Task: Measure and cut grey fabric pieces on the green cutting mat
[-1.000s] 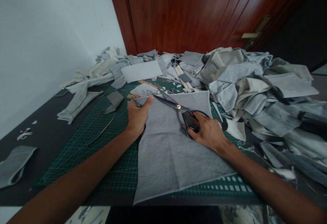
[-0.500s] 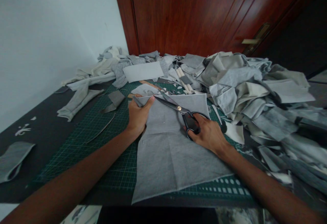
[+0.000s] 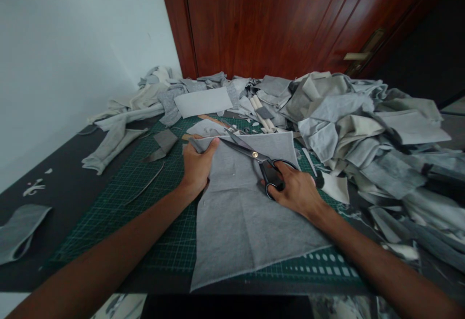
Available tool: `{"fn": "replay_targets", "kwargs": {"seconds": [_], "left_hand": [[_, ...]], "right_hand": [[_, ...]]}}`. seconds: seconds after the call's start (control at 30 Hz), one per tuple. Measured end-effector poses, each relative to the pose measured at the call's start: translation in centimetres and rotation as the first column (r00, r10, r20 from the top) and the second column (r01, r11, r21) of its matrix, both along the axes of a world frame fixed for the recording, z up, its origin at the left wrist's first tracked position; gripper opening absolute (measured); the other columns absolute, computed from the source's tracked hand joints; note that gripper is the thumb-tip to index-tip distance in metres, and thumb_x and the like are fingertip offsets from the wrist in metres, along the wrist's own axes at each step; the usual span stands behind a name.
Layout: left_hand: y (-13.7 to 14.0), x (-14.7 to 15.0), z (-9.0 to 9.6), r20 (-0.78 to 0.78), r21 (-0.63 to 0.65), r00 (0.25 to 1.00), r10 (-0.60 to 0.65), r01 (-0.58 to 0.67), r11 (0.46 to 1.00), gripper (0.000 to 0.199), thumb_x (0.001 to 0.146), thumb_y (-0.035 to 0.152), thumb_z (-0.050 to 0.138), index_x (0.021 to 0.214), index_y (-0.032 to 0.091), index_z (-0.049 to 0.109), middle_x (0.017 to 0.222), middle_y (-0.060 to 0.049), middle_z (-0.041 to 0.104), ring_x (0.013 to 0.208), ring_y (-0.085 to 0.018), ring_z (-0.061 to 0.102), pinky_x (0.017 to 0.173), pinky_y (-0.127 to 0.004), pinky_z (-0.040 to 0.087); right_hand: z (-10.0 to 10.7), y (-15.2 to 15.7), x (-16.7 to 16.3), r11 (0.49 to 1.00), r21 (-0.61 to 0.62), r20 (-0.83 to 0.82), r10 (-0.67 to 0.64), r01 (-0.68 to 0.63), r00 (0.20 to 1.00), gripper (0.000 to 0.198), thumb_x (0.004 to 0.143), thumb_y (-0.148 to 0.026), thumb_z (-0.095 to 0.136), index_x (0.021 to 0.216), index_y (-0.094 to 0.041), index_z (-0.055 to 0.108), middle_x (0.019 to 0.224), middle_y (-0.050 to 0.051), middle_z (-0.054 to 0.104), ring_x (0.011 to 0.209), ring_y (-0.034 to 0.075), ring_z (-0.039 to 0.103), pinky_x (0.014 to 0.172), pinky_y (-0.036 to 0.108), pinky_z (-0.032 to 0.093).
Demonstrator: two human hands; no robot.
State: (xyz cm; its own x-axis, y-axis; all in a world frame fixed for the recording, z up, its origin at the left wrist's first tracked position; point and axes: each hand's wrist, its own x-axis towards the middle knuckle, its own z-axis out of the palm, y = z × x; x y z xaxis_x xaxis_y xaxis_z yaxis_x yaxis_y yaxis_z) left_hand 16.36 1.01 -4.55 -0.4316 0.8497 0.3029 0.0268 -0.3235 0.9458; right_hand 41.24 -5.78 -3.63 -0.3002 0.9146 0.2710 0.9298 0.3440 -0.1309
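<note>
A grey piece of fabric [image 3: 232, 227] with a crease down its middle lies over a green cutting mat [image 3: 119, 212]. At its far left corner, my left hand [image 3: 196, 166] pinches the cloth between thumb and fingers. My right hand [image 3: 296, 188] grips the black handles of a pair of scissors [image 3: 255, 154], fingers through the loops. The blades are parted and point left, along the far edge of the fabric, their tips close to my left thumb. Whether the lower blade lies under the cloth, I cannot tell.
A large heap of grey and cream fabric pieces [image 3: 363, 130] covers the right side. More scraps [image 3: 145, 96] and a white strip [image 3: 203, 102] lie along the back. Folded grey cloth [image 3: 23, 229] sits at far left. Behind the table are a white wall [image 3: 72, 57] and a wooden door [image 3: 261, 23].
The scissor blades look slightly closer together than before. Both hands stay in nearly the same place, and the camera's view has shifted a little.
</note>
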Motion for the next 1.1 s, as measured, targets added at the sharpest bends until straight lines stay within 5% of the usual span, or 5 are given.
{"fn": "replay_targets", "kwargs": {"seconds": [0.27, 0.63, 1.1], "left_hand": [[-0.2, 0.1, -0.1, 0.020, -0.011, 1.000, -0.021, 0.021, 1.000, 0.030, 0.071, 0.036, 0.081, 0.076, 0.020, 0.056, 0.074, 0.003, 0.061, 0.067, -0.013, 0.059, 0.061, -0.024, 0.049], [-0.4, -0.5, 0.9, -0.313, 0.084, 0.948, 0.056, -0.031, 0.996, 0.028, 0.079, 0.033, 0.075, 0.069, 0.021, 0.052, 0.067, 0.004, 0.057, 0.066, -0.014, 0.055, 0.068, -0.026, 0.044], [-0.4, -0.8, 1.1, -0.525, 0.169, 0.847, 0.089, 0.001, 0.986, 0.022, 0.085, 0.029, 0.068, 0.075, 0.024, 0.049, 0.077, 0.002, 0.060, 0.078, -0.019, 0.058, 0.079, -0.030, 0.042]], "right_hand": [[0.0, -0.2, -0.3, 1.000, -0.003, 0.010, -0.021, 0.021, 1.000, 0.034, 0.088, -0.045, 0.058, 0.108, -0.018, 0.057, 0.082, 0.007, 0.074, 0.073, 0.027, 0.069, 0.058, 0.032, 0.039], [0.7, -0.9, -0.3, 1.000, 0.004, 0.032, -0.002, 0.002, 0.999, 0.027, 0.089, -0.039, 0.055, 0.105, -0.018, 0.055, 0.095, 0.009, 0.073, 0.072, 0.024, 0.068, 0.057, 0.031, 0.036], [1.4, -2.3, -1.5, 0.997, -0.044, 0.092, -0.059, 0.063, 0.994, 0.025, 0.089, -0.036, 0.057, 0.105, -0.018, 0.051, 0.093, 0.009, 0.073, 0.070, 0.025, 0.069, 0.056, 0.031, 0.029]]}}
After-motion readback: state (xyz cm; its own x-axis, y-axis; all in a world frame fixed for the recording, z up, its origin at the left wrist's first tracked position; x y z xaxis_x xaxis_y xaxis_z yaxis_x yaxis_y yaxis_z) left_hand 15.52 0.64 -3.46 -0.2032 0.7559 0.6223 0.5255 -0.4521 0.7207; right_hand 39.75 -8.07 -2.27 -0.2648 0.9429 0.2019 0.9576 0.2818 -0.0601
